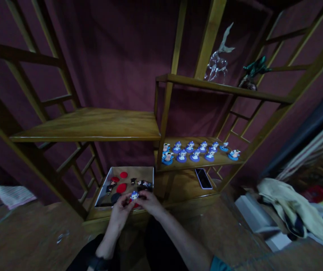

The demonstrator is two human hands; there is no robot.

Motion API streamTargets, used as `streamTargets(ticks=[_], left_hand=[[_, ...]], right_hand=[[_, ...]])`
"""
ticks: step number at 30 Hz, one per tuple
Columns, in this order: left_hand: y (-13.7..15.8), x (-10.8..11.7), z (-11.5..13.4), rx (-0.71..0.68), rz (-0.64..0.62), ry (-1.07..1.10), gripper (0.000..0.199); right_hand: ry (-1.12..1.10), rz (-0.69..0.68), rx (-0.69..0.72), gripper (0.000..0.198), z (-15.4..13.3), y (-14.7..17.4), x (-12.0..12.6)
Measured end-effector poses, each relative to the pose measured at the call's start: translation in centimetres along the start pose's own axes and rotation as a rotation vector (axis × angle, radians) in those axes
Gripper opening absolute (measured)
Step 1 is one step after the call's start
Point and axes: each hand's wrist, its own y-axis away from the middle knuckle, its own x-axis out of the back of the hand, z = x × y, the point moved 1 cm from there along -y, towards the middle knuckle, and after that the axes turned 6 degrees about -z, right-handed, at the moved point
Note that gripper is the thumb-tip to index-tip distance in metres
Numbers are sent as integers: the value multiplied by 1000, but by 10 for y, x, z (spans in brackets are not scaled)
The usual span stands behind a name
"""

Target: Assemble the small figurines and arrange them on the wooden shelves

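Observation:
Both hands meet over the front edge of a shallow open box (139, 172). Between the fingertips of my left hand (120, 210) and my right hand (151, 204) is a small blue-and-white figurine (134, 195), upright. Something red, perhaps its base, shows just under it, partly hidden by the fingers. Both hands are closed in a pinch around it. Inside the box lie several red round pieces (121, 188), a dark round piece (115, 198) and small dark figurines (141, 183).
Several purple-and-white figurines (182, 156) stand in rows on a low shelf (220, 162), with blue-based ones at both ends. Below lies a phone (203, 178). A wooden shelf board (93, 124) overhangs the box. Higher right stands a clear deer ornament (218, 64). Cloth (285, 203) lies right.

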Motion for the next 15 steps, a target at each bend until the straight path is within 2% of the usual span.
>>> streamTargets(ticks=[3, 8, 11, 15], left_hand=[[26, -7, 7, 13, -15, -19, 38], [67, -26, 27, -4, -53, -51, 30], [93, -41, 40, 43, -63, 14, 33], [125, -56, 58, 164, -53, 199, 48]], right_hand=[[118, 10, 56, 17, 2, 25, 4], [121, -80, 162, 22, 2, 66, 13], [94, -91, 150, 23, -2, 86, 21], [7, -63, 160, 27, -9, 108, 33]])
